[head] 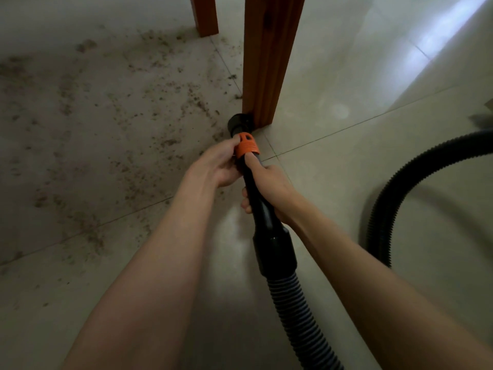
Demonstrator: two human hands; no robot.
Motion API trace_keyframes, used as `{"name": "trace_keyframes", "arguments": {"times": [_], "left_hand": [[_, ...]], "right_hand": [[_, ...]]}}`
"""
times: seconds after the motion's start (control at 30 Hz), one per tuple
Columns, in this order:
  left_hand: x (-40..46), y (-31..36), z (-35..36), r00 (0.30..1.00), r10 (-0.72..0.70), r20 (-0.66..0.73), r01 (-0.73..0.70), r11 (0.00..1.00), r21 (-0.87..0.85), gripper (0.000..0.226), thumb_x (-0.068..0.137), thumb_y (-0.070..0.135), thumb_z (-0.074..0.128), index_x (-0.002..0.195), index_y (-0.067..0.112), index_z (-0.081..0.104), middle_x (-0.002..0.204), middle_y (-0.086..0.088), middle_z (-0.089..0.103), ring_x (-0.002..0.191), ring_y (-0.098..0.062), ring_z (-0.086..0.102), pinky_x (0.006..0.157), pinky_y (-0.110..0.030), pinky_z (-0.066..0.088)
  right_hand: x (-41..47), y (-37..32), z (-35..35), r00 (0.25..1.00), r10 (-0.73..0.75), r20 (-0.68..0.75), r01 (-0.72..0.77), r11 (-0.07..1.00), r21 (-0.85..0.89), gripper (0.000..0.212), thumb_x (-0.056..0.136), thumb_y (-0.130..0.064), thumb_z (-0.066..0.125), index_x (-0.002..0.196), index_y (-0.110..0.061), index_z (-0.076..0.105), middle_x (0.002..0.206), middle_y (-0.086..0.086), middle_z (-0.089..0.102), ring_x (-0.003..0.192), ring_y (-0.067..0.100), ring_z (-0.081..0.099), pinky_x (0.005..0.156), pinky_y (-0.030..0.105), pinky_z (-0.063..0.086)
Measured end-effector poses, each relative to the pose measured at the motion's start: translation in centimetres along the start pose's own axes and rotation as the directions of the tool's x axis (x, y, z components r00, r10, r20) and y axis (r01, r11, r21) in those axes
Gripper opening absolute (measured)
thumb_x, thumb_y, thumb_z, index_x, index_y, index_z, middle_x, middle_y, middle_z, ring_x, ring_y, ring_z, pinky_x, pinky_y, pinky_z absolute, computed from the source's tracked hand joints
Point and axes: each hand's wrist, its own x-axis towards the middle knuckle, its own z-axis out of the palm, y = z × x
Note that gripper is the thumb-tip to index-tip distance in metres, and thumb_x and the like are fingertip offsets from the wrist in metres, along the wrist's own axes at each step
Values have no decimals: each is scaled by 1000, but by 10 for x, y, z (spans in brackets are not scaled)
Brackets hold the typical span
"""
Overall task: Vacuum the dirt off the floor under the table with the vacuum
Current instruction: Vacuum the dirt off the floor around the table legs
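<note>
Floor: pale, glossy square tiles with thin dark grout lines crossing just right of the near table leg. Near table leg: reddish-brown wood, square section, grain visible, standing on the tiles. Second table leg: same wood, behind and left of the near leg (only its lower part in view). Light: a bright bluish-white reflection streaks the tiles far right of the near leg. To its left the floor lies in dimmer shade.
</note>
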Motion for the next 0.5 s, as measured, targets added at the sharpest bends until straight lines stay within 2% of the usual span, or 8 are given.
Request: {"name": "trace_keyframes", "arguments": {"times": [0.13,0.23,0.27,0.37,0.47,0.5], "left_hand": [[5,10,1,1000,5,-17,-4,999,45,37,99,32,45,117,0,52,87,-12,52,79,-23,58,76,-35,44],[13,20,-1,999,14,-29,-11,995,104,46,100,32,43,132,-1,45,101,-15,57,117,-27,54,81,-34,43],[15,23,-2,1000,12,-25,-10,994,108,46,100,32,43,132,-2,45,100,-15,56,122,-26,51,82,-34,42],[19,31,-2,999,19,-33,-15,995,101,40,100,32,43,121,-1,51,104,-13,55,112,-25,56,83,-31,42],[22,35,-3,999,23,-27,-21,996,84,46,100,31,44,132,-2,43,93,-12,54,117,-25,53,82,-31,43],[23,36,-3,1000,24,-13,-23,996,86,47,100,31,44,134,-2,42,90,-11,52,110,-24,56,82,-31,43]], "right_hand": [[12,-2,6,999,-11,-52,13,1000,25,41,97,-42,46,86,-2,51,59,12,55,43,22,55,41,26,45],[20,-7,10,998,-20,-62,20,1000,4,44,97,-43,45,93,0,52,63,12,55,44,22,55,41,25,46],[23,-10,12,998,-20,-60,20,1000,5,44,97,-43,45,96,1,51,64,13,55,44,22,55,40,25,46],[29,-17,16,998,-21,-57,22,1000,16,47,98,-43,44,101,3,51,63,14,54,44,22,55,41,25,46],[34,-21,17,999,-10,-46,11,999,37,49,97,-44,44,106,3,51,62,13,54,46,24,55,45,29,47],[34,-22,16,999,-4,-43,6,999,46,48,97,-44,44,105,3,51,62,13,54,47,24,55,45,29,47]]}}
